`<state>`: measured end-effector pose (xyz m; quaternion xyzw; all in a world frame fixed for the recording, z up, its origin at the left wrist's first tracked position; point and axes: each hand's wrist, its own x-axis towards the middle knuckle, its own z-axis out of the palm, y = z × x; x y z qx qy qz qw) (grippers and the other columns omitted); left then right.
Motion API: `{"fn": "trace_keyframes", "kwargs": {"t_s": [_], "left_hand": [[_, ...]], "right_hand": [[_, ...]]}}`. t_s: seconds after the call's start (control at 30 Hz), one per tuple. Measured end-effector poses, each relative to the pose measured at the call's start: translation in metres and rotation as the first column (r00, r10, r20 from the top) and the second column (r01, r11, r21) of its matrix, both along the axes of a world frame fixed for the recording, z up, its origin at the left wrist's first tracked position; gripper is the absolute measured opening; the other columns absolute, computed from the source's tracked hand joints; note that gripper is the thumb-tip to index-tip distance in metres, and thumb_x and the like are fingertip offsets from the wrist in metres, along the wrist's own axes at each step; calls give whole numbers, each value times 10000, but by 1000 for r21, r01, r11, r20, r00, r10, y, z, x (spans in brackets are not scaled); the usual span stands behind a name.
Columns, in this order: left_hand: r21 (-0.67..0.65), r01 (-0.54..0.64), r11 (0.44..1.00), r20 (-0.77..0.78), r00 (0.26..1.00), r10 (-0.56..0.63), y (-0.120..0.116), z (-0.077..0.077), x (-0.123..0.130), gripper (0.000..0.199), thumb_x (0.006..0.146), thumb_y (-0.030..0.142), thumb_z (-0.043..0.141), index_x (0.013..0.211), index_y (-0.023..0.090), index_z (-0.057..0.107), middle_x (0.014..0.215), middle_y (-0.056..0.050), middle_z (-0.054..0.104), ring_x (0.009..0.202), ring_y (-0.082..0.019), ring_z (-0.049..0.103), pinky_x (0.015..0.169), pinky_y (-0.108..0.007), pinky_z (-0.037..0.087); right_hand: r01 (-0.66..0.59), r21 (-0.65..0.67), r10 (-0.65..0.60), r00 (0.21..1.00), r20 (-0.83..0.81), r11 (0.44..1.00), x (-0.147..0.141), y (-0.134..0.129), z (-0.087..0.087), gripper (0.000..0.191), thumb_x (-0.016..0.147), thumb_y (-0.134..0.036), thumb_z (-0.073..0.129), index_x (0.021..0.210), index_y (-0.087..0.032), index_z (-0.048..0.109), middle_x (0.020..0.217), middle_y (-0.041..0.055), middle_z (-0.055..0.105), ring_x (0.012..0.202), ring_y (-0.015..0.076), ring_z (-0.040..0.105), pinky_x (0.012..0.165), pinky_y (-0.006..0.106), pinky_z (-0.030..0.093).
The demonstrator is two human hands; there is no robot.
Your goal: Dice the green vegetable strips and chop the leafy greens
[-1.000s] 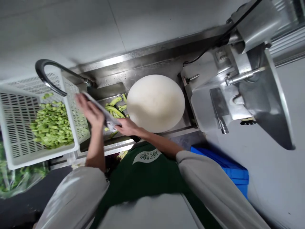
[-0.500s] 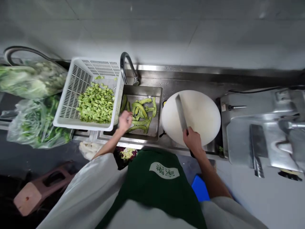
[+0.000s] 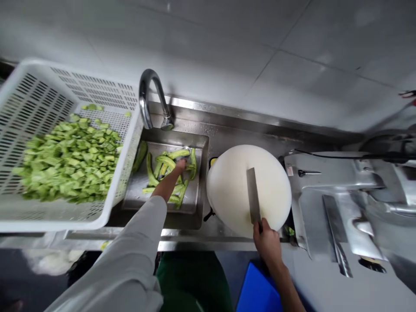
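Observation:
My right hand [image 3: 267,239] is closed round the handle of a cleaver [image 3: 252,190]. The blade lies over the round white chopping board [image 3: 232,182], pointing away from me. My left hand [image 3: 181,164] reaches down into the sink among long green gourd strips [image 3: 166,162], touching or very near those on the right. Its fingers are mostly hidden, so I cannot tell whether it grips one. A metal tray [image 3: 134,197] in the sink lies under the strips. Chopped green gourd pieces [image 3: 74,162] are heaped in a white plastic basket [image 3: 110,197] left of the sink.
A curved faucet [image 3: 146,95] rises behind the sink, close to the basket. Right of the board are a metal machine [image 3: 312,225], a second cleaver [image 3: 334,225] lying on it, and a small pointed tool [image 3: 308,173]. Something blue [image 3: 258,290] stands below the counter edge.
My left hand has moved right and deeper into the sink, among the gourd strips. The cleaver stays in my right hand over the board. My view has shifted closer to the counter.

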<state>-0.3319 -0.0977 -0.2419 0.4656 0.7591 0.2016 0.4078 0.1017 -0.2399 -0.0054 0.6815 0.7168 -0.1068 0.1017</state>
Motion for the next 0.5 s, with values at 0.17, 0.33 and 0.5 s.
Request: {"fn": "trace_keyframes", "kwargs": {"t_s": [0.17, 0.33, 0.5], "left_hand": [[118, -128, 985, 47, 991, 123, 12, -34, -7, 331, 970, 346, 643, 1214, 123, 631, 1221, -136, 641, 1096, -247, 644, 936, -448, 556], [144, -204, 968, 135, 974, 185, 9, -34, -9, 115, 911, 177, 604, 804, 143, 576, 869, -108, 662, 1008, -228, 637, 972, -388, 477], [136, -284, 949, 128, 955, 268, -24, 14, 19, 99, 931, 175, 500, 853, 202, 555, 883, -81, 667, 944, -203, 632, 919, -365, 495]], "right_hand": [[51, 32, -49, 998, -42, 998, 2, -5, -13, 230, 977, -315, 436, 881, -190, 604, 586, 34, 582, 481, 150, 463, 551, 268, 194], [60, 28, -58, 996, -68, 998, 6, -4, -13, 250, 964, -359, 425, 883, -199, 598, 573, 42, 581, 481, 175, 494, 540, 274, 217], [62, -36, -64, 997, -40, 997, 9, -1, -12, 194, 981, -326, 437, 908, -210, 575, 598, 35, 587, 519, 185, 518, 559, 271, 231]]}}
